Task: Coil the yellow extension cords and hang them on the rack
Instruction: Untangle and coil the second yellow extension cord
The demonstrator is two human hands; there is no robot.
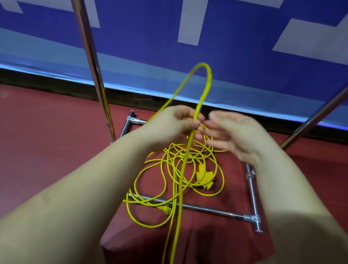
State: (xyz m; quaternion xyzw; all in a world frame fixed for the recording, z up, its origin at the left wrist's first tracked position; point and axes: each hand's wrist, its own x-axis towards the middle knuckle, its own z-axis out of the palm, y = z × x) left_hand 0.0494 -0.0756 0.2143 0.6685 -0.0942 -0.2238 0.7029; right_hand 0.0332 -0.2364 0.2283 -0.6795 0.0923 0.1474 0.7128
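Note:
A yellow extension cord [205, 86] rises in a tall loop above my hands, and its two strands run down towards the bottom edge of the view. My left hand [176, 122] grips the loop at its base, fingers curled round the cord. Just to the right, my right hand [234, 134] is blurred, fingers straight and spread, holding nothing. Below them a tangle of yellow cord [178, 168] lies on the red floor with yellow plugs [205, 176] in it. The chrome rack [86, 38] stands around the pile.
The rack's base bars [204, 209] frame the cord pile on the floor, and a second upright [331, 100] slants at the right. A blue and white banner [231, 31] covers the wall behind. Red floor [41, 129] spreads to the left.

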